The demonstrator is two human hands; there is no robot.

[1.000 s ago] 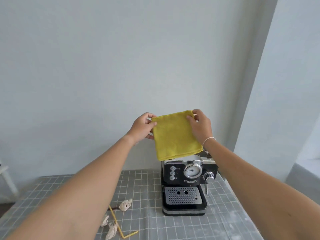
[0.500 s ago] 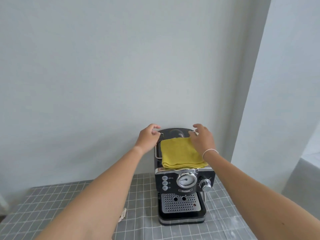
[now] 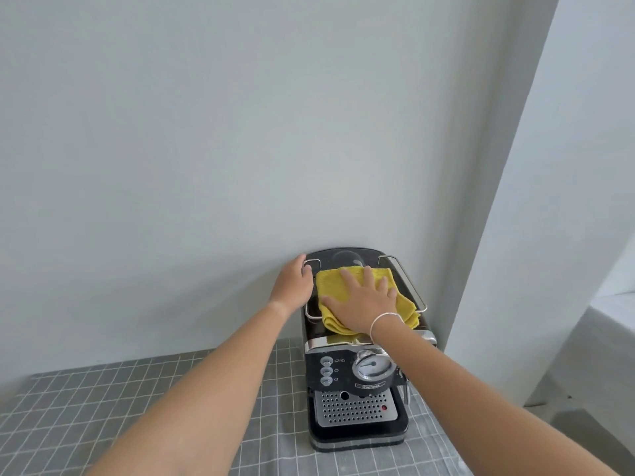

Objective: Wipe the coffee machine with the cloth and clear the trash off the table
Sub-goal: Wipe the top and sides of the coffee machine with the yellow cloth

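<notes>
the coffee machine (image 3: 364, 365) stands on the tabletop (image 3: 103, 407), which wears a grey checked cover, at its back right, close against the pale wall (image 3: 240, 132). its front panel with three buttons (image 3: 326, 371), a round gauge (image 3: 372, 366) and a perforated drip tray (image 3: 355, 407) faces the camera, and its long axis runs from that front back toward the wall.

the yellow cloth (image 3: 338, 286) lies folded on the machine's flat top, between the two wire rails (image 3: 409, 286), its near folded edge bunched toward the front rim. the right hand (image 3: 364, 304) lies flat on the cloth, palm down, fingers spread and pointing up-left toward the wall; the grip is wide, pressing rather than pinching. a thin bracelet (image 3: 385, 319) circles that wrist. the left hand (image 3: 293, 285) rests against the machine's upper left edge by the left rail, its fingers curled over the corner; whether they close on the rail or only lean on it cannot be told.

the right hand hides much of the cloth's middle. the right forearm covers part of the machine's right front. the top's rear dark lid is hazy with glare. the tabletop is cut off at the lower edge, and both arms run out of view there.
</notes>
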